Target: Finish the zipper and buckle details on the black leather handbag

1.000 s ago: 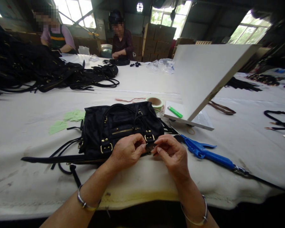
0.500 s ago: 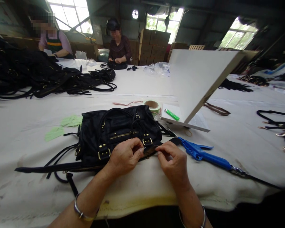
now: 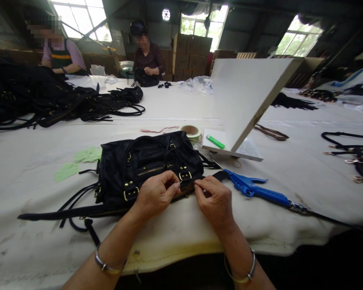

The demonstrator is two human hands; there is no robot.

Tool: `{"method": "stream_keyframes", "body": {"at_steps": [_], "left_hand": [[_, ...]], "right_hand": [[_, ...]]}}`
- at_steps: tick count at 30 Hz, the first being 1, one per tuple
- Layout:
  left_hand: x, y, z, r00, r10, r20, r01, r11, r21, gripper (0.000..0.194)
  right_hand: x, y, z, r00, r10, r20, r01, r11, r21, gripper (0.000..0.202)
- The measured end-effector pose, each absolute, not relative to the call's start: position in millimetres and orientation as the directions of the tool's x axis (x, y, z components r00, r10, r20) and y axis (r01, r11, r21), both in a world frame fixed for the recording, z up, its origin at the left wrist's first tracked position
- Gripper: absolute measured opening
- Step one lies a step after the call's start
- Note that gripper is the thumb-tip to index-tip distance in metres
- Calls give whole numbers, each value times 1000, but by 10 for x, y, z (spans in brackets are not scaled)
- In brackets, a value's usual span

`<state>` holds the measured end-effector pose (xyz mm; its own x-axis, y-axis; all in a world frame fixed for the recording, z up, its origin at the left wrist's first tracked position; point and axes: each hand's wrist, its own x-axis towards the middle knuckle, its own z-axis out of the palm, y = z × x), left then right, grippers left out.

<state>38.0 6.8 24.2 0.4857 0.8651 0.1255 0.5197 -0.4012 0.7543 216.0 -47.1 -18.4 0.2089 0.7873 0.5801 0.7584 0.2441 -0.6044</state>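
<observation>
Handbag [image 3: 148, 163] lies flat on the bench [image 3: 24, 153], left of the blue cutter [image 3: 254, 189]. Both hands, left [image 3: 155, 195] and right [image 3: 214, 201], pinch its strap [image 3: 188, 188] at the near edge, fingers closed. Best kept taut, with small, steady finger movements.

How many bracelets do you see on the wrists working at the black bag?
2: one bracelet on the left wrist, one bracelet on the right wrist. Both hands, left hand and right hand, pinch the black bag near its front edge. None seem hidden.
</observation>
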Motion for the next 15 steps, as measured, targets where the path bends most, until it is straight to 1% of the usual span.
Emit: {"method": "stream_keyframes", "body": {"at_steps": [4, 9, 11, 13, 15], "left_hand": [[386, 79, 232, 481, 864, 147, 540, -424, 727, 13], [388, 82, 229, 473, 868, 150, 563, -428, 707, 13], [386, 79, 231, 472, 867, 160, 561, -435, 704, 13], [385, 75, 232, 469, 867, 169, 561, -441, 700, 13], [386, 73, 232, 466, 869, 167, 568, -438, 696, 14]], "right_hand": [[2143, -483, -170, 263, 748, 609, 825, 152, -544, 19], [2184, -482, -149, 291, 777, 559, 773, 154, -616, 18], [2192, -485, -144, 298, 774, 559, 768, 153, -621, 20], [2182, -498, -138, 285, 771, 570, 795, 143, -590, 22], [2153, -519, -129, 253, 777, 576, 845, 113, -523, 23]]}}
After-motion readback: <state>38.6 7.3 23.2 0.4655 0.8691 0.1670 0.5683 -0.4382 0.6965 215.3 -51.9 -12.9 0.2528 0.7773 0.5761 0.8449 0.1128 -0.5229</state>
